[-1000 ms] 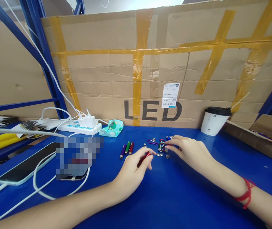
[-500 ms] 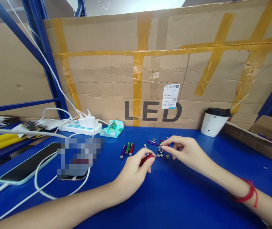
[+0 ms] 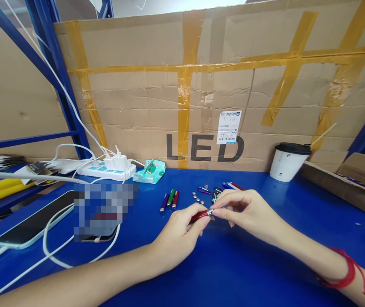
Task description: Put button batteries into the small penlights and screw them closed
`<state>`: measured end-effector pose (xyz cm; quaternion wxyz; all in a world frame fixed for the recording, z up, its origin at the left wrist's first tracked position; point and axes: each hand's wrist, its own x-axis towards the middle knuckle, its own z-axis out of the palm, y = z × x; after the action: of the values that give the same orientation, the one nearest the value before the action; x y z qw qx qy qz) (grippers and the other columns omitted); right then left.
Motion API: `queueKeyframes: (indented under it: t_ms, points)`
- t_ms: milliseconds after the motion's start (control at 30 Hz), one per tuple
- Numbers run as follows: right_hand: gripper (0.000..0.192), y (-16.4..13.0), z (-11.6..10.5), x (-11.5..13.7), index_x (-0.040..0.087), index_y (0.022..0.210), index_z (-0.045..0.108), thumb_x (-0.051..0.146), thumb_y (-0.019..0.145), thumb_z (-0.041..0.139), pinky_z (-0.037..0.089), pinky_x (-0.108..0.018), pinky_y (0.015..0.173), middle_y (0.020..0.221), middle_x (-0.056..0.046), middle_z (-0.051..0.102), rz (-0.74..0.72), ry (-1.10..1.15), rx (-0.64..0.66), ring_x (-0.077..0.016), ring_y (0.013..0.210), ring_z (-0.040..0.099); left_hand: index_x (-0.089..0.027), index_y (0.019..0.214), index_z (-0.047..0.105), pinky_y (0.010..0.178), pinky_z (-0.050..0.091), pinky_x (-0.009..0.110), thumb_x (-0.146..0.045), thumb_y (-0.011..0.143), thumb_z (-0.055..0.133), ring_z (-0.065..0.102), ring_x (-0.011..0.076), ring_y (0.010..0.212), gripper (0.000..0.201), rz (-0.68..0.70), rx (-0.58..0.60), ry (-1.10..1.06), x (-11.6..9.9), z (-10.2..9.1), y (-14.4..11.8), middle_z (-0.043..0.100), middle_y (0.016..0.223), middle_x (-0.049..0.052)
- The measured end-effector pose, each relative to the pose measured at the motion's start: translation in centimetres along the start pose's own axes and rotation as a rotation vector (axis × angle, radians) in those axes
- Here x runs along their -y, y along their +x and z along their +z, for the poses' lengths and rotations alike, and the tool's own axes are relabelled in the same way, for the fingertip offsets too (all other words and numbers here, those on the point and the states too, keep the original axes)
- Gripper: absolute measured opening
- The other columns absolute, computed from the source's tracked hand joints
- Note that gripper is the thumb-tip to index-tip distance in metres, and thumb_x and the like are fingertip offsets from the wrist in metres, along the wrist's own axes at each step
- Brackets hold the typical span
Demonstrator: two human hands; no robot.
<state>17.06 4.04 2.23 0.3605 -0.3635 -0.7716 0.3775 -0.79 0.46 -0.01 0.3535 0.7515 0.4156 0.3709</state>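
Observation:
My left hand [image 3: 177, 234] grips a small red tube [image 3: 199, 216] just above the blue table [image 3: 227, 268]. My right hand [image 3: 246, 211] pinches a small silver part [image 3: 211, 211] against the open end of the red tube. Behind the hands lie three small tubes [image 3: 170, 199], purple, green and red, side by side. Several silver button cells [image 3: 198, 197], coloured carabiner clips [image 3: 205, 190] and more small tubes [image 3: 230, 186] are scattered just beyond my fingers. A red string circles my right wrist.
A taped cardboard sheet marked LED [image 3: 208, 106] stands along the back. A lidded paper cup [image 3: 287, 162] sits at the right, next to a flat cardboard box [image 3: 345, 183]. At the left are a power strip [image 3: 108, 169], a tissue pack [image 3: 150, 171], a phone [image 3: 31, 224] and white cables [image 3: 57, 251].
My right hand picked a small silver part from the scattered pile and brought it back to the red tube's end. My left hand kept hold of the tube and raised it slightly.

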Motion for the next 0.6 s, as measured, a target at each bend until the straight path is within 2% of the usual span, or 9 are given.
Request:
queueKeyframes:
  t_ms: [167,267,400,600]
  points:
    - [0.019,-0.06,0.08,0.21,0.016,0.070,0.071,0.035,0.069,0.069,0.042,-0.023,0.044,0.071,-0.003,0.063,-0.029,-0.045,-0.030,-0.0085,0.048,0.050,-0.016,0.080,0.051,0.055,0.034,0.019,-0.024,0.089,0.039,0.042,0.0095,0.060,0.018,0.014,0.018,-0.002,0.07,0.08,-0.16,0.044,0.065,-0.004]
    - [0.015,-0.20,-0.02,0.41,0.018,0.066,0.071,0.032,0.070,0.068,0.043,-0.024,0.049,0.068,-0.003,0.064,-0.060,-0.137,-0.051,-0.0107,0.053,0.052,-0.016,0.084,0.053,0.053,0.033,0.019,-0.023,0.089,0.039,0.040,0.0094,0.058,0.017,0.035,0.015,0.042,0.07,0.06,-0.26,0.044,0.064,-0.004]
    - [0.012,-0.38,-0.18,0.54,0.020,0.065,0.071,0.030,0.071,0.067,0.043,-0.026,0.056,0.067,-0.002,0.066,-0.075,-0.299,-0.010,-0.0134,0.061,0.056,-0.016,0.081,0.055,0.051,0.031,0.020,-0.022,0.089,0.040,0.039,0.0088,0.053,0.018,0.058,0.030,0.137,0.21,-0.01,-0.40,0.044,0.059,-0.005]
    - [0.013,-0.76,0.41,0.47,0.018,0.061,0.068,0.027,0.070,0.066,0.038,-0.024,0.052,0.063,-0.001,0.060,-0.014,-0.306,0.018,-0.0111,0.055,0.051,-0.016,0.081,0.058,0.050,0.031,0.021,-0.020,0.088,0.041,0.042,0.0101,0.050,0.019,0.140,0.021,0.286,0.48,0.14,-0.71,0.048,0.059,-0.003]
